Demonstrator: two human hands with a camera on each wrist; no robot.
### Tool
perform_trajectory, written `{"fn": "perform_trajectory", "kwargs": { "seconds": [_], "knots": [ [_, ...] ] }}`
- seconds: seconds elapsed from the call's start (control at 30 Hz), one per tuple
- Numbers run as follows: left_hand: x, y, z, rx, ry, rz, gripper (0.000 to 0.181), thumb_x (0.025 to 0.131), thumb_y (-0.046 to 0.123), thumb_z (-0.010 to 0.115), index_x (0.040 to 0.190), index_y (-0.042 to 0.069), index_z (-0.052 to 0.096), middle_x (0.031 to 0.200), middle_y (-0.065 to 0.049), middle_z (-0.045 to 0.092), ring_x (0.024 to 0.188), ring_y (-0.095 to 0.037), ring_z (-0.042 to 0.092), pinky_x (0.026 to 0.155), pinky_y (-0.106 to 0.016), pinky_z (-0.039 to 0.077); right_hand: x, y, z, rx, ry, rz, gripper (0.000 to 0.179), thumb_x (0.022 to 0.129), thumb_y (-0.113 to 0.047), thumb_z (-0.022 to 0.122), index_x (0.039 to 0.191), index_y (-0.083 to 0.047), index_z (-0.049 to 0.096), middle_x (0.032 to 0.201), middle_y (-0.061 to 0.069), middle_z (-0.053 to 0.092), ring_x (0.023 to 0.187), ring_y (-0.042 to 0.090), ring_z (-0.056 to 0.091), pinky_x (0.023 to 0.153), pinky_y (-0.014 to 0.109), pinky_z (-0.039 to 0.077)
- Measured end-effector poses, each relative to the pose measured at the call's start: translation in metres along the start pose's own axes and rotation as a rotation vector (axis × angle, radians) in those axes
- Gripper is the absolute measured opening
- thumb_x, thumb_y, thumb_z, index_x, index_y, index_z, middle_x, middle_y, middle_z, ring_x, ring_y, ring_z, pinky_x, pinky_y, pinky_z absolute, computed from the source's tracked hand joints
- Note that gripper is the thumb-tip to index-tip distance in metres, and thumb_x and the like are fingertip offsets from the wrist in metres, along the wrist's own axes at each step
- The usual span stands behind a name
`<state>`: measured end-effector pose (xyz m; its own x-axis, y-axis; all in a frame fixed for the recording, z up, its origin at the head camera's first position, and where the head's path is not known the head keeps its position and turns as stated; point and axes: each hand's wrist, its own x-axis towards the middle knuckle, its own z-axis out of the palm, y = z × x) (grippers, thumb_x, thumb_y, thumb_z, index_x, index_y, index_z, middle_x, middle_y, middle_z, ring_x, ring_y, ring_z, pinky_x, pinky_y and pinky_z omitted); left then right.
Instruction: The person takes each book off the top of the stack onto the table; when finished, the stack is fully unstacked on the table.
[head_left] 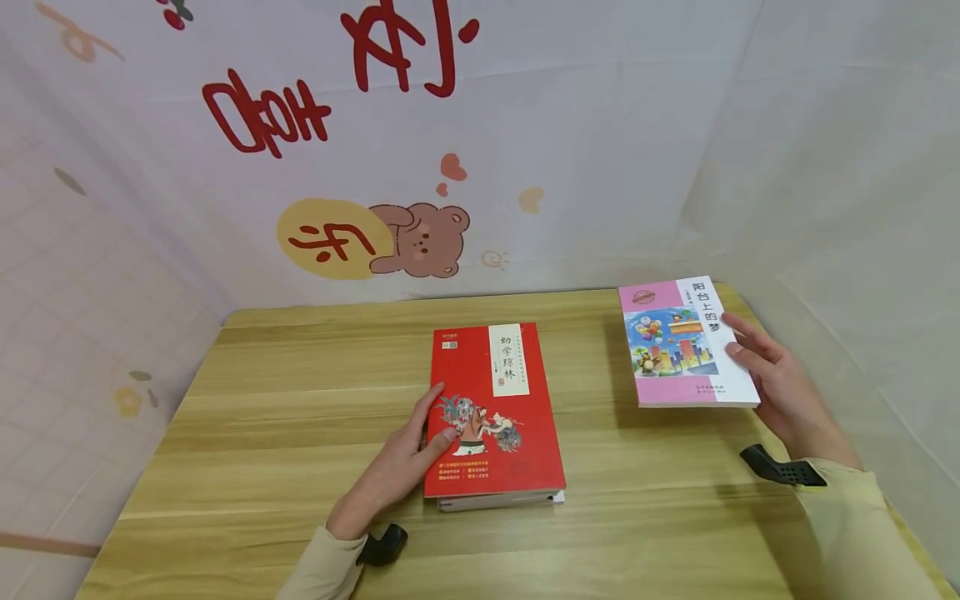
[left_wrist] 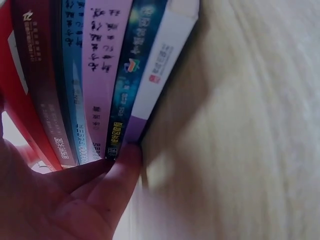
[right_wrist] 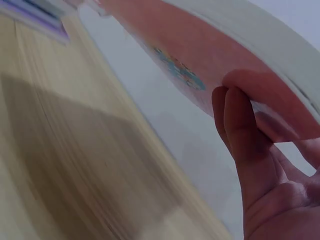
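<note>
Pink-and-white book (head_left: 675,346): cover up, raised off tabletop (head_left: 300,400), in right hand (head_left: 783,392). Red book (head_left: 497,404): cover up, tops stack (head_left: 498,502), left hand (head_left: 393,467) gripping.

Wood-grain table (head_left: 300,367) under both hands, before a printed white cloth that hung behind it.
Beyond the left hand (head_left: 401,467), a brown cartoon bear (head_left: 423,242) lay sideways on the cloth (head_left: 600,100), its arms against a yellow disc (head_left: 335,221); large red characters (head_left: 262,125) stood above. Farther toward the right hand (head_left: 783,387) came an orange heart (head_left: 453,167) and a paler yellow heart (head_left: 531,200). Left of the left hand, a side panel (head_left: 60,292) showed a faint grid and a yellow flower (head_left: 127,401); a plain pale curtain (head_left: 862,217) hung right of the right hand.
</note>
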<state>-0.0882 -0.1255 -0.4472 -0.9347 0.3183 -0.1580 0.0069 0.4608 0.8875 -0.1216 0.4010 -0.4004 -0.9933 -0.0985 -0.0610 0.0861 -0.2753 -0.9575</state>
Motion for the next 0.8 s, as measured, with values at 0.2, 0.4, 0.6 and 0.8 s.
{"fn": "perform_trajectory", "kwargs": {
  "seconds": [0.2, 0.4, 0.6, 0.8],
  "knots": [
    [0.000, -0.003, 0.002, -0.022, 0.009, 0.010, 0.078, 0.100, 0.044, 0.064, 0.166, 0.033, 0.022, 0.132, -0.008, 0.057, 0.111, -0.020, 0.058, 0.083, -0.033, 0.057, 0.017, -0.003, -0.028, 0.030, -0.015, 0.036, 0.059, 0.110, -0.008, 0.047, 0.165, -0.023, 0.030, 0.135, -0.008, 0.054, 0.101, 0.015, 0.072, 0.076, 0.031, 0.062],
    [-0.001, -0.004, 0.004, -0.037, 0.009, 0.001, 0.077, 0.101, 0.045, 0.062, 0.166, 0.034, 0.022, 0.131, -0.008, 0.057, 0.110, -0.020, 0.059, 0.083, -0.033, 0.056, 0.032, -0.003, -0.052, 0.072, -0.033, 0.061, 0.061, 0.111, -0.006, 0.044, 0.166, -0.022, 0.026, 0.131, -0.008, 0.060, 0.102, 0.016, 0.072, 0.077, 0.032, 0.062],
    [-0.003, -0.003, 0.005, -0.058, 0.006, 0.002, 0.078, 0.101, 0.043, 0.063, 0.166, 0.033, 0.021, 0.130, -0.008, 0.057, 0.107, -0.020, 0.060, 0.083, -0.034, 0.056, 0.042, -0.005, -0.069, 0.007, -0.040, 0.088, 0.065, 0.111, -0.009, 0.045, 0.168, -0.020, 0.016, 0.132, -0.009, 0.056, 0.101, 0.014, 0.071, 0.077, 0.031, 0.062],
    [-0.003, -0.003, 0.006, -0.042, 0.016, -0.002, 0.077, 0.101, 0.046, 0.061, 0.166, 0.037, 0.020, 0.133, -0.008, 0.057, 0.110, -0.021, 0.059, 0.083, -0.034, 0.056, 0.050, -0.004, -0.080, -0.115, -0.007, 0.162, 0.068, 0.111, -0.015, 0.048, 0.168, -0.019, 0.012, 0.130, -0.013, 0.054, 0.100, 0.011, 0.070, 0.077, 0.031, 0.062]
  ]
}}
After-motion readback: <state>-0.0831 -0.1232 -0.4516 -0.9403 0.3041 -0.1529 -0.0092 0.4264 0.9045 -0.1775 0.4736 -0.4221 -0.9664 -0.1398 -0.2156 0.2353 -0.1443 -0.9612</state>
